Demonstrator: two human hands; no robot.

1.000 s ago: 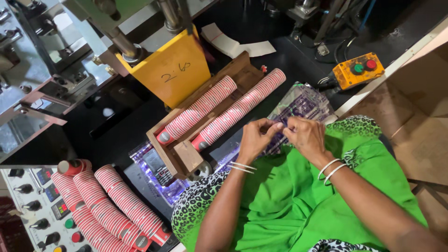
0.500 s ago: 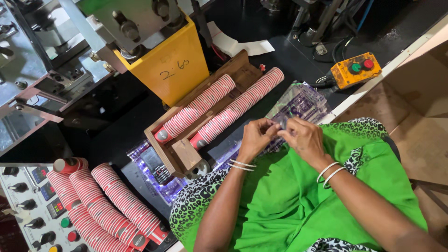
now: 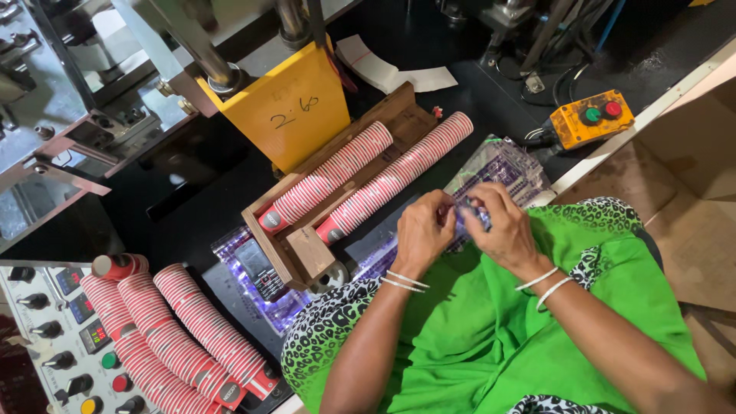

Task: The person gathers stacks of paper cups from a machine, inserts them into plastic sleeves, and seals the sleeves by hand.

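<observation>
We pinch a crinkly clear plastic bag [image 3: 491,172] between both hands, left hand [image 3: 423,232] and right hand [image 3: 502,226], beside long ribbed red paper-cup stacks [image 3: 399,175] lying diagonally.

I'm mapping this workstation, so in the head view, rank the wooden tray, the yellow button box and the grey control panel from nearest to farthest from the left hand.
From the left hand:
1. Wooden tray, just to its left.
2. Yellow button box, up to the right.
3. Grey control panel, far lower left.
</observation>
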